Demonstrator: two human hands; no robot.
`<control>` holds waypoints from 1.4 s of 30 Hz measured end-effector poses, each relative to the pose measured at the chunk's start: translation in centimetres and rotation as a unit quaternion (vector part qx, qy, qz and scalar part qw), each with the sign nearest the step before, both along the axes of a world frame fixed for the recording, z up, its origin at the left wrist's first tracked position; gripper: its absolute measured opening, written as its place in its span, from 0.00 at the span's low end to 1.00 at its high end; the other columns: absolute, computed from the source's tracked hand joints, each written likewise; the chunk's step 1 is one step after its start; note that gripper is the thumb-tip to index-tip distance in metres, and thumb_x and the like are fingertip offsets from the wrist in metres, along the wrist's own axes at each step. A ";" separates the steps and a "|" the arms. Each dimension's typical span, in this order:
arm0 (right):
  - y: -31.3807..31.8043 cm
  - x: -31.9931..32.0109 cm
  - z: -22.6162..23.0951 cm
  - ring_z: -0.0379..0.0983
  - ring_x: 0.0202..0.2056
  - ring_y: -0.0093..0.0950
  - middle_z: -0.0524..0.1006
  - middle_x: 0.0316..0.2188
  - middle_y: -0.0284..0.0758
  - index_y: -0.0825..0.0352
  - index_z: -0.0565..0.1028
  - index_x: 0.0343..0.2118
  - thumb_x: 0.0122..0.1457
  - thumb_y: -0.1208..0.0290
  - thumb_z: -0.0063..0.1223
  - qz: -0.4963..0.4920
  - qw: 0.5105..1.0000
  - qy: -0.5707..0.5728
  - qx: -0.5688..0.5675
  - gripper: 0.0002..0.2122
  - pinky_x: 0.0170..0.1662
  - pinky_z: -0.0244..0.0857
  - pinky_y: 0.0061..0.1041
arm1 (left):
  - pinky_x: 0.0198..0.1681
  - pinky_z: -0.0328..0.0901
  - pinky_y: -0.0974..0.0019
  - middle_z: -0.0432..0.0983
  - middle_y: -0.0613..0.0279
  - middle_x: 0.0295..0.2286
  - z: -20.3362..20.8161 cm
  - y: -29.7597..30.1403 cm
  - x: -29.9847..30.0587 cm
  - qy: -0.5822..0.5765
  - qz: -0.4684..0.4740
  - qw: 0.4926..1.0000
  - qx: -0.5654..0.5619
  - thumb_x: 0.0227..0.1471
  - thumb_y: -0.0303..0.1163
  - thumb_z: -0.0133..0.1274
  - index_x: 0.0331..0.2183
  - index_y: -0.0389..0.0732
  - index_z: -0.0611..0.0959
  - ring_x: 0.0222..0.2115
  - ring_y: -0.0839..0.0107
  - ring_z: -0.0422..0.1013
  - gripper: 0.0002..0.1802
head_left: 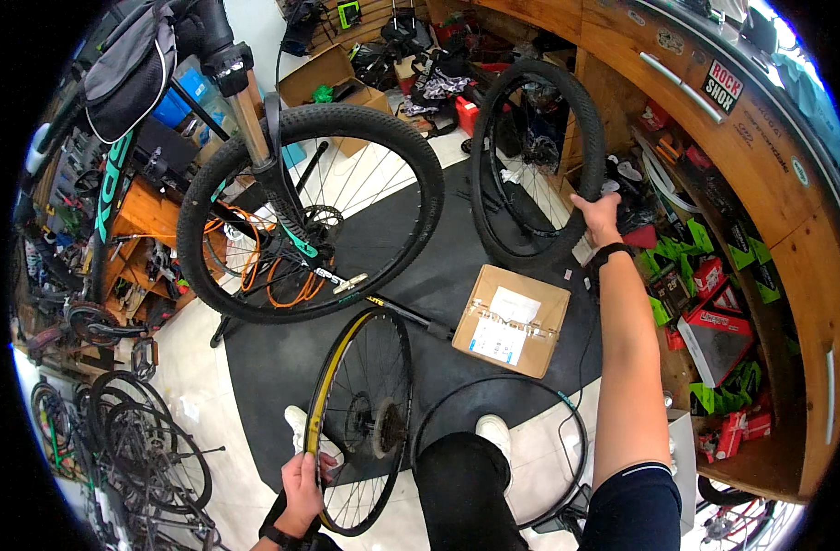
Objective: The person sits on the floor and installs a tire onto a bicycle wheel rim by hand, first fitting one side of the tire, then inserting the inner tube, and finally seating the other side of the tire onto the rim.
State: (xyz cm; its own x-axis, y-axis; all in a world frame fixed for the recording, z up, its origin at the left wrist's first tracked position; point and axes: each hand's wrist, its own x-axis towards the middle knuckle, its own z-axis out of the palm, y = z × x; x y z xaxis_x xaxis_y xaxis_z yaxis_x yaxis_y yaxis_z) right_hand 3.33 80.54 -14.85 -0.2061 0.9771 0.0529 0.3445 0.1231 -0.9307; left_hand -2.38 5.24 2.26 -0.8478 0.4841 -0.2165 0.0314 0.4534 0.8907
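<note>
My left hand is closed round the rim of a bare bicycle wheel, which stands upright by my left foot. Yellow tape lines the wheel's rim, and a cassette and a brake disc show at its hub. My right arm is stretched forward. At its end, my right hand grips the side of a black knobbly tyre, thumb on top and the other fingers partly hidden. This tyre stands upright on the dark mat; spokes show through it, but I cannot tell whether they belong to it.
A mountain bike's front wheel stands ahead on the left. A taped cardboard box lies on the black mat. Beside my right leg, a thin black hoop rests on the floor. A wooden counter with packed shelves curves along the right.
</note>
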 end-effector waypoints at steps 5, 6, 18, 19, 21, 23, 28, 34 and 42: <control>-8.7 -7.8 6.5 0.76 0.41 0.43 0.78 0.38 0.46 0.72 0.72 0.44 0.42 0.68 0.67 0.092 0.993 0.068 0.038 0.25 0.46 0.68 0.37 | 0.29 0.68 0.71 0.79 0.53 0.27 -0.2 -2.8 1.7 0.012 0.022 1.000 -0.014 0.69 0.42 0.36 0.27 0.32 0.77 0.23 0.73 0.73 0.27; -8.8 -8.8 8.2 0.76 0.40 0.43 0.78 0.37 0.46 0.72 0.72 0.43 0.43 0.69 0.66 0.073 0.987 0.114 0.088 0.24 0.45 0.68 0.37 | 0.28 0.68 0.71 0.79 0.53 0.27 0.0 -2.6 1.0 -0.002 0.012 1.000 -0.010 0.68 0.42 0.36 0.27 0.32 0.77 0.23 0.73 0.73 0.26; -17.3 2.2 27.7 0.76 0.37 0.36 0.79 0.35 0.43 0.72 0.73 0.43 0.42 0.77 0.62 0.126 0.986 0.056 0.094 0.21 0.43 0.69 0.32 | 0.25 0.69 0.72 0.79 0.59 0.26 0.1 -0.8 0.6 0.028 0.007 0.999 0.020 0.68 0.41 0.39 0.30 0.33 0.80 0.25 0.74 0.75 0.24; -18.7 4.3 29.7 0.76 0.36 0.34 0.79 0.35 0.42 0.73 0.73 0.43 0.42 0.77 0.63 0.139 0.985 0.043 0.098 0.22 0.42 0.69 0.32 | 0.24 0.69 0.72 0.79 0.59 0.26 0.2 -1.0 0.7 0.027 0.006 0.999 0.025 0.68 0.41 0.39 0.30 0.33 0.80 0.25 0.74 0.75 0.24; -21.9 8.3 33.9 0.76 0.36 0.31 0.79 0.34 0.40 0.73 0.73 0.43 0.43 0.77 0.63 0.149 0.987 0.035 0.042 0.21 0.42 0.69 0.30 | 0.23 0.68 0.73 0.78 0.61 0.25 -0.6 -1.7 0.5 0.023 0.014 0.998 0.053 0.68 0.42 0.39 0.29 0.34 0.80 0.25 0.75 0.74 0.24; -23.8 11.8 36.0 0.72 0.33 0.26 0.76 0.32 0.36 0.74 0.72 0.45 0.47 0.77 0.65 0.150 0.985 0.006 0.080 0.21 0.39 0.67 0.28 | 0.23 0.68 0.73 0.78 0.61 0.25 0.6 -1.7 1.2 0.027 0.013 0.999 0.028 0.67 0.42 0.40 0.29 0.35 0.79 0.24 0.76 0.73 0.23; -30.4 17.2 41.5 0.73 0.30 0.26 0.77 0.31 0.35 0.73 0.76 0.39 0.46 0.77 0.64 0.203 0.972 -0.088 0.085 0.15 0.38 0.69 0.30 | 0.23 0.65 0.72 0.77 0.64 0.25 -0.2 -3.0 2.2 -0.024 0.010 0.993 0.113 0.66 0.41 0.43 0.31 0.38 0.75 0.22 0.79 0.70 0.17; -35.1 25.7 45.6 0.73 0.28 0.25 0.77 0.30 0.34 0.76 0.75 0.39 0.45 0.80 0.57 0.259 0.953 -0.142 0.069 0.15 0.34 0.69 0.26 | 0.25 0.71 0.67 0.77 0.58 0.26 -1.0 -2.5 3.5 0.005 -0.022 0.994 0.104 0.66 0.42 0.42 0.33 0.33 0.77 0.23 0.72 0.74 0.21; -43.8 26.8 48.9 0.74 0.30 0.23 0.78 0.32 0.34 0.78 0.74 0.44 0.45 0.83 0.55 0.349 0.917 -0.176 0.085 0.19 0.36 0.70 0.23 | 0.22 0.72 0.67 0.77 0.57 0.23 -1.5 -10.5 3.5 0.019 0.140 0.971 0.191 0.65 0.40 0.44 0.28 0.30 0.78 0.19 0.71 0.75 0.22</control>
State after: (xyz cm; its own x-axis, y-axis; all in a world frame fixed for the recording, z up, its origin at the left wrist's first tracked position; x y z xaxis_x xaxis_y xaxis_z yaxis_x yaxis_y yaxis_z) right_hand 30.15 36.71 34.09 -0.8109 0.5852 0.0034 0.4016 0.5607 -0.7241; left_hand 1.13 -5.22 0.79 -0.9618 0.2717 -0.0326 -0.0097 0.0852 0.9963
